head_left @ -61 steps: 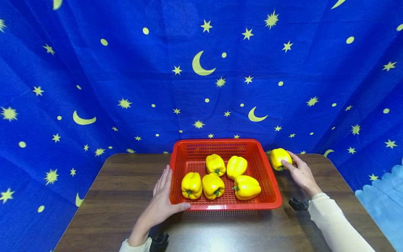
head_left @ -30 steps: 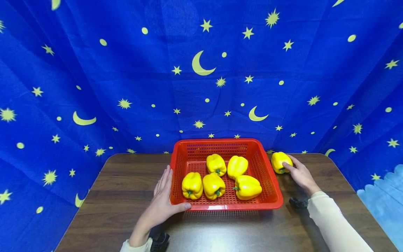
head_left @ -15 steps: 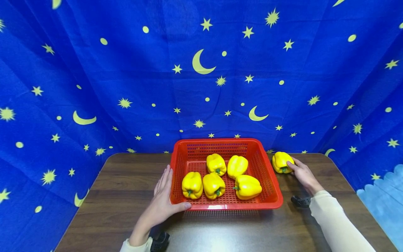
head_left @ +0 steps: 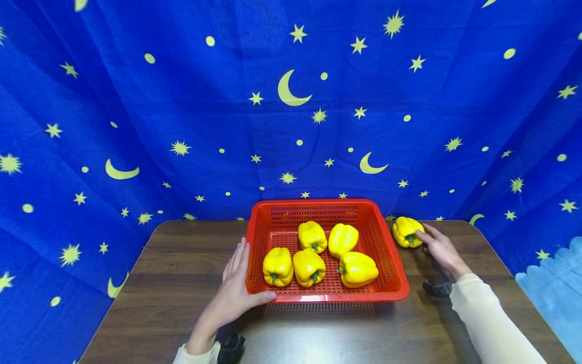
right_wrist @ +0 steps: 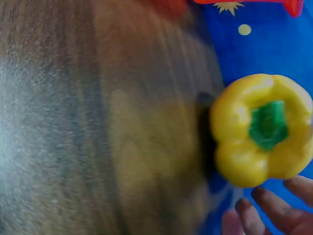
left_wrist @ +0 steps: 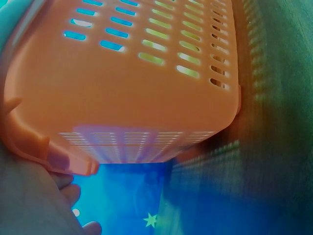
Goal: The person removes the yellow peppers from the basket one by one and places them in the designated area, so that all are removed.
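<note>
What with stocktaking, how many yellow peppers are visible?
6. The red basket holds five: back-left pepper, back-right pepper, front-left pepper, front-middle pepper, front-right pepper. The sixth pepper is outside, right of it, by the right hand. None seems hidden.

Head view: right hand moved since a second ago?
Yes, slightly to the right: judged against the red basket, the right hand now sits a little farther from it.

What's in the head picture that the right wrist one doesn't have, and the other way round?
Only head: the left hand, and five yellow peppers inside the red basket.
Only right wrist: a face-on close-up of the green stem on the loose pepper.
Both: that pepper, the right hand, table, starry blue cloth and some basket.
</note>
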`<state>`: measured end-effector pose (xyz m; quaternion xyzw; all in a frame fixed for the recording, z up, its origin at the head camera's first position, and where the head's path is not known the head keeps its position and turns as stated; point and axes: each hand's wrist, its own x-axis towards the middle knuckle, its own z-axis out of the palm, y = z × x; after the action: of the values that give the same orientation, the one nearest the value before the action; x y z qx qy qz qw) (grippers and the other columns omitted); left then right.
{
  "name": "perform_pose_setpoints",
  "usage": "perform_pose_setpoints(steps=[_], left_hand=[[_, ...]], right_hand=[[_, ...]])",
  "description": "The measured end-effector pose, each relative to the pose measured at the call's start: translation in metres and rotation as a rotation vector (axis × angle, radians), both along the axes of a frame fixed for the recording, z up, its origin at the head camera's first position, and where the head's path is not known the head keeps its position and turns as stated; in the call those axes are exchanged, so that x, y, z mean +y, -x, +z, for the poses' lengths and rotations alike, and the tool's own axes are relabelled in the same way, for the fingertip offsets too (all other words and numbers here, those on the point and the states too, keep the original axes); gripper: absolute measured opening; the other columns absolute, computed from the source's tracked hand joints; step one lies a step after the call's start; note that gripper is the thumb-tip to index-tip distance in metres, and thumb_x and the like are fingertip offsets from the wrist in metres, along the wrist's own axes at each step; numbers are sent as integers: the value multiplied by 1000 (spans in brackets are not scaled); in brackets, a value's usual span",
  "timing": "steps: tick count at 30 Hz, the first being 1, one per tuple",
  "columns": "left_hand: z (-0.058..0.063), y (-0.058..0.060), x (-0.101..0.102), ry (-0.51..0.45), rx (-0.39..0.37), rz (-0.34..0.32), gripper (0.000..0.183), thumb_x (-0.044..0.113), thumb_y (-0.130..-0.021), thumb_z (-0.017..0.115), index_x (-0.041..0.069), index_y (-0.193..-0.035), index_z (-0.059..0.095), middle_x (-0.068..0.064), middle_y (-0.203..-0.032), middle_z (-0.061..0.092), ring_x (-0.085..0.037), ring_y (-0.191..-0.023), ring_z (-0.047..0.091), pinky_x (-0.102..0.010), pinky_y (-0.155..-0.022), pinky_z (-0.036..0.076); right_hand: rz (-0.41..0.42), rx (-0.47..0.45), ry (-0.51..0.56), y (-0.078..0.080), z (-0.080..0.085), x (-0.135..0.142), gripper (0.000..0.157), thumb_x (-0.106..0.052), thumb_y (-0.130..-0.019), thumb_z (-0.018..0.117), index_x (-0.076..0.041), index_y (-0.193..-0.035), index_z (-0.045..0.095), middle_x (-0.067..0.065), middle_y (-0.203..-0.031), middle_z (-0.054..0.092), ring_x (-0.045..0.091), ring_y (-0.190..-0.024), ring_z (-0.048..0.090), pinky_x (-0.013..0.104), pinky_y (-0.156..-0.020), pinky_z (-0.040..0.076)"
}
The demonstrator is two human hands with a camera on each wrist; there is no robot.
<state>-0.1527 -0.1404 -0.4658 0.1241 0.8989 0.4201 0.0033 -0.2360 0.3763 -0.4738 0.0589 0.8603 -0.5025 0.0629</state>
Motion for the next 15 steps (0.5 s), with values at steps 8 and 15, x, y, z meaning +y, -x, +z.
perform_pose_setpoints(steps=[8,15], left_hand=[[1,-1,-1,-2,2,-10,127,60,-75,80,6,-162,5,-10,-169,-5,-36,-153,-1,-69,-116,3],[1,-1,-2,-3,13,-14,127,59,-74,81,6,-162,5,-11,-169,-4,-36,-153,0,-69,-115,3]], right_hand=[[-77,190,-166,-6,29,-12,75,-40,-106,45,13,-153,18,42,-151,27,57,-138,29,66,-111,26],[-76,333,-219,-9,61,-39,69,-33,-105,52,11,-151,26,40,-148,34,58,-133,36,67,-106,32]])
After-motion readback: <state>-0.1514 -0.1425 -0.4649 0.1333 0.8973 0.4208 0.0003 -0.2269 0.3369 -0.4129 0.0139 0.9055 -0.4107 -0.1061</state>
